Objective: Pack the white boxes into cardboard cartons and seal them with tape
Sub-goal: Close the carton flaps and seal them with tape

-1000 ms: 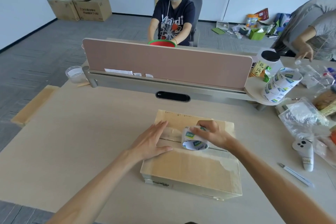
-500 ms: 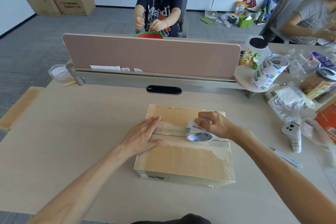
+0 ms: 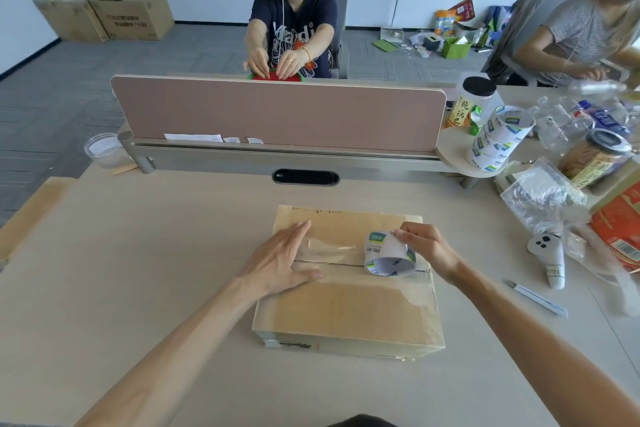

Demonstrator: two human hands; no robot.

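The carton point(image 3: 346, 315) lies on the table point(image 3: 138, 253) at 6, long axis 9 to 3. The left hand point(image 3: 280, 263), flat, presses its 9 end. The clear tape point(image 3: 329, 248) is faint. The right hand point(image 3: 429, 246) grips the roll point(image 3: 388, 255) at 3, core facing 6.

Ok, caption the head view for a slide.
Left hand presses the closed carton while right hand holds a tape roll on its seam.
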